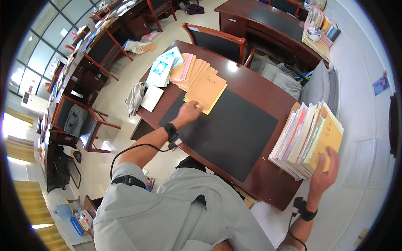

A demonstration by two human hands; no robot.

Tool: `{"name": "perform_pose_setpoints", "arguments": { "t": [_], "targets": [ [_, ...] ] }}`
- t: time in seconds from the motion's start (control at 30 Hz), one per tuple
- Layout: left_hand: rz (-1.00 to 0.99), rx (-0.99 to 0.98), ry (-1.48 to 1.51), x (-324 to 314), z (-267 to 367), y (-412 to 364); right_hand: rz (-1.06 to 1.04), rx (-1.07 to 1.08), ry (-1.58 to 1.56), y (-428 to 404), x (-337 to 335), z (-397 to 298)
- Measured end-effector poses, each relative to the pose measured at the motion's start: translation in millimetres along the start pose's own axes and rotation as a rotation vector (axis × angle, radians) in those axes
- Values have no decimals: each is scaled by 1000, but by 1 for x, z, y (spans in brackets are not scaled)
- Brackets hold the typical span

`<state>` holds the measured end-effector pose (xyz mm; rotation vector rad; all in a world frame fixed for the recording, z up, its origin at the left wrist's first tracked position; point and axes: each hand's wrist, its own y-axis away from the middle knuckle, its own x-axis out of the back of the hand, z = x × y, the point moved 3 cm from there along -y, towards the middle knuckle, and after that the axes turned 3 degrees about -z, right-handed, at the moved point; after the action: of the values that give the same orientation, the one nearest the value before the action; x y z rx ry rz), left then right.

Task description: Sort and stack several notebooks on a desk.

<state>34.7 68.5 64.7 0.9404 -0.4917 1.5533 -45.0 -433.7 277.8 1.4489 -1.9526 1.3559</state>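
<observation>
My left hand (189, 112) is at the near corner of a fanned row of tan-covered notebooks (205, 88) on the dark wood desk. Its fingers are curled and slightly blurred beside a yellow-edged booklet (216, 101); whether they grip it I cannot tell. Pale booklets with blue print (160, 71) lie at the far left end of the row. On the right, my right hand (326, 174) has thumb and fingers apart by the yellow cover (326, 138) at the end of a row of upright books and papers (298, 131). Both wrists wear black straps with cables.
A black desk mat (232, 131) covers the desk's middle. At the left edge are a small open notebook (152, 98) and a crumpled grey cloth (135, 98). Behind the desk stands a wooden chair (216, 42); a white wall (361, 125) runs along the right.
</observation>
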Motion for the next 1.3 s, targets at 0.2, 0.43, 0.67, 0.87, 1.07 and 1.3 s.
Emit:
{"name": "perform_pose_setpoints", "arguments": {
  "t": [0.2, 0.43, 0.67, 0.87, 1.07, 1.3],
  "targets": [
    [280, 85, -139, 31, -60, -52, -617, -262, -671, 30, -213, -71],
    [14, 142, -42, -3, -64, -77, -647, -441, -462, 27, -446, -75],
    [-271, 9, 456, 2, -64, -69, -688, -940, -739, 7, -445, -111],
    [-811, 0, 802, 10, -61, -58, -725, -1039, -840, 21, -420, -109],
    [-867, 133, 683, 1, -86, -70, -752, -1177, -984, 31, -414, -94],
    [-608, -321, 108, -4, -105, -60, -671, -288, -129, -90, -438, -137]
  ]
}}
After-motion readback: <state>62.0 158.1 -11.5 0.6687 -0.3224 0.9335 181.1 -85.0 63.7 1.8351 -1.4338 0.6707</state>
